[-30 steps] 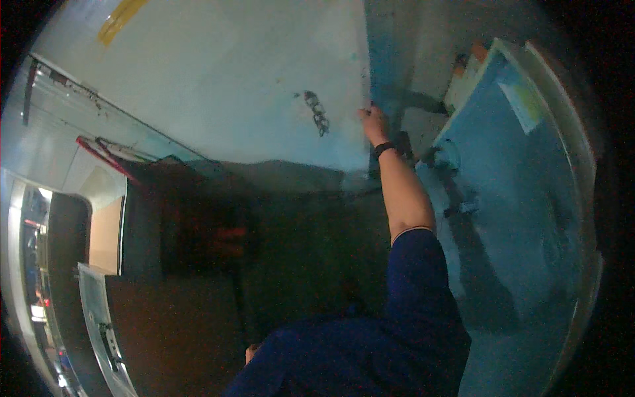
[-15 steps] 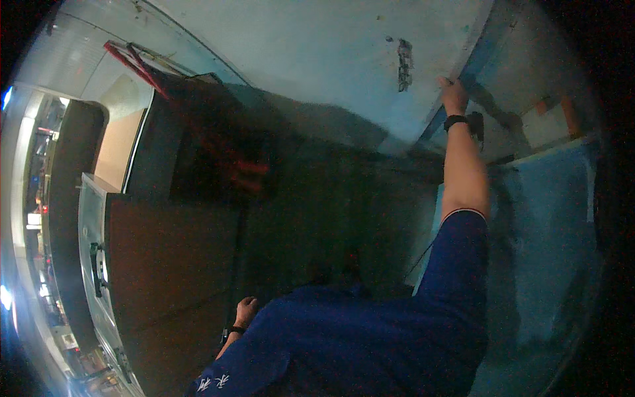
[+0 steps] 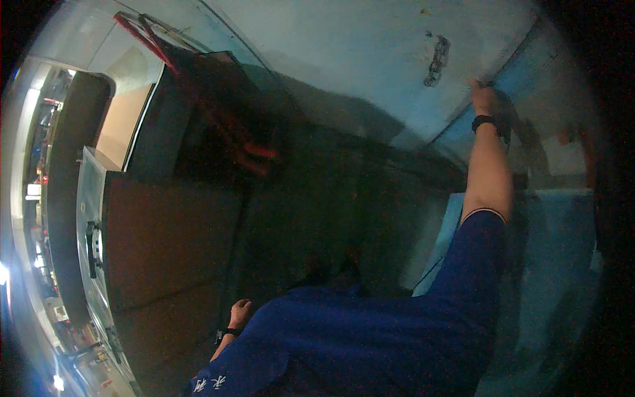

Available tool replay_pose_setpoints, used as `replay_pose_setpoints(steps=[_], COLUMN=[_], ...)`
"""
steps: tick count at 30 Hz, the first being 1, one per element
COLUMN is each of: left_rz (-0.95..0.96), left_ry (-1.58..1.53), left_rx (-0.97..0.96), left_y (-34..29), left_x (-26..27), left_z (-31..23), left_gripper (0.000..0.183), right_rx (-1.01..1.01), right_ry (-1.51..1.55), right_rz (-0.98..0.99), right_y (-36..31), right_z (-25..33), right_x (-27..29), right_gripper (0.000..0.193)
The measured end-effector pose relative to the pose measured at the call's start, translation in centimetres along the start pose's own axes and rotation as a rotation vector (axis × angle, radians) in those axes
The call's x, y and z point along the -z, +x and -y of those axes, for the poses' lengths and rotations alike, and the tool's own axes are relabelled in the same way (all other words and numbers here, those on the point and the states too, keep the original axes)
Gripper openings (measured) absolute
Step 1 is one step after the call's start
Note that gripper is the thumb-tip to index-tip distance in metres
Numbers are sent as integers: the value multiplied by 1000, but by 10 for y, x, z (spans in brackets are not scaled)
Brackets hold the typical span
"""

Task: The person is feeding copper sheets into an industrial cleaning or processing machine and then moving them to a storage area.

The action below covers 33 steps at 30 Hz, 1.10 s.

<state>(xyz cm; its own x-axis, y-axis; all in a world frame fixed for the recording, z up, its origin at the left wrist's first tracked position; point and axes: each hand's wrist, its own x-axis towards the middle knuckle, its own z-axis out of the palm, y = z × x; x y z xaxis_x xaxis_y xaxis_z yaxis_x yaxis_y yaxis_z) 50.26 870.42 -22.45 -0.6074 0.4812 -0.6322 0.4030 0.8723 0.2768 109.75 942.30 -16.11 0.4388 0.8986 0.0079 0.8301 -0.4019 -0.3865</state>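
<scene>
My right arm stretches up and forward at the right. My right hand [image 3: 484,99], above a black wristband, is closed at the edge of a large pale blue-grey panel [image 3: 370,59]. Its fingers appear hooked on that edge, but dim light and blur hide the exact grip. A dark scuffed mark [image 3: 436,61] is on the panel, left of this hand. Low on the left, my left hand [image 3: 241,312] hangs beside my blue shirt, fingers curled in with nothing visible in them. It is nearest to a brown cabinet side [image 3: 172,245] and touches nothing I can see.
A red-handled frame [image 3: 149,43] leans at the upper left near a dark box-like shape. Beside the brown side, a pale cabinet front [image 3: 92,198] carries a black handle [image 3: 92,248]. Light blue panelling [image 3: 555,264] stands at the right. Bright lights and shelving line the far left.
The view has turned, shifting the panel, its mark and my right hand rightward in the picture. My right hand stays at the panel's edge. My left hand stays low with curled fingers.
</scene>
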Motion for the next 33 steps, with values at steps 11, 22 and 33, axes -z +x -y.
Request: replay_pose_setpoints(steps=[11, 22, 33], left_rz=[44, 58, 84], left_ry=[-91, -81, -173], left_rx=[48, -18, 33], left_y=[-7, 5, -4], left_x=[8, -2, -10], left_z=[-17, 11, 11], left_gripper=[36, 32, 33], right_rx=[-30, 3, -26], right_ry=[-27, 12, -12], right_rz=[-159, -93, -62], right_y=[27, 11, -6], right_z=[-13, -19, -26], right_x=[-8, -16, -42], right_gripper=[74, 75, 79])
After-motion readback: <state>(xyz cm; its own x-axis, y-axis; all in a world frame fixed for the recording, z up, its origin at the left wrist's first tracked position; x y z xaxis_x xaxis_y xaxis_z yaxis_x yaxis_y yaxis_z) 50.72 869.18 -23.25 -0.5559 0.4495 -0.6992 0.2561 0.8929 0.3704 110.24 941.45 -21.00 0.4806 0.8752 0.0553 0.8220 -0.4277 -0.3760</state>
